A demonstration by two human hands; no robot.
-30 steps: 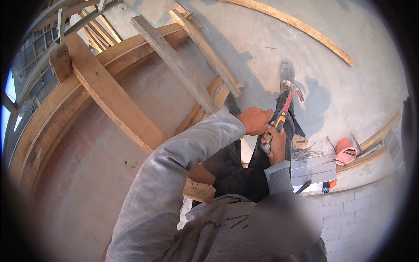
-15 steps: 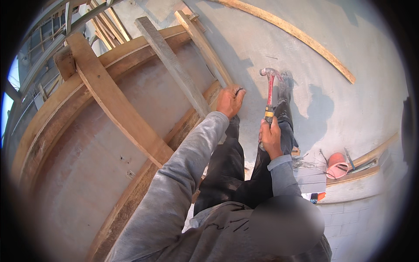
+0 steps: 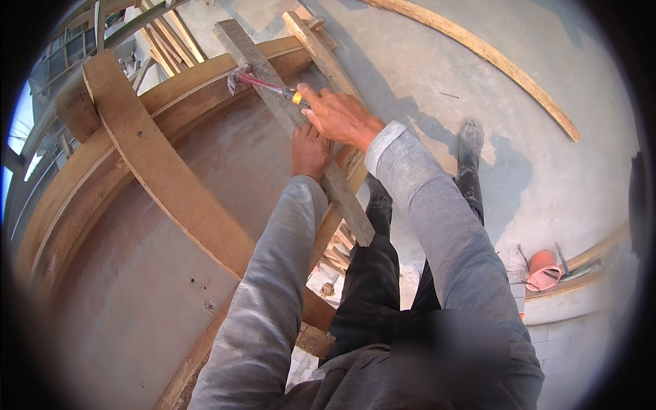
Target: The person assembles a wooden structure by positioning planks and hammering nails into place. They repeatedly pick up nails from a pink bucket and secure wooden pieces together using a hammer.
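Note:
My right hand [image 3: 342, 119] is closed around the dark and yellow grip of a claw hammer [image 3: 266, 85]. Its red shaft points left, and the metal head lies over a weathered grey plank [image 3: 279, 102] at the curved frame. Just below the hammer grip, my left hand [image 3: 312, 152] is closed on that plank, its fingers partly hidden. The plank crosses a curved wooden frame [image 3: 198, 82], and its near end reaches over my thigh. Farther right, a paler wooden piece [image 3: 321, 55] spans the same frame.
A broad wooden board [image 3: 164, 167] bridges the frame on the left. Loose timber strips [image 3: 171, 41] lie beyond it. A long curved strip [image 3: 485, 58] rests on the concrete floor at the far right. A pinkish-red bucket [image 3: 543, 270] stands at the right beside timber.
My right hand has swung the hammer leftward from above my leg to the grey plank. My left hand has moved from beside the paler piece onto the grey plank.

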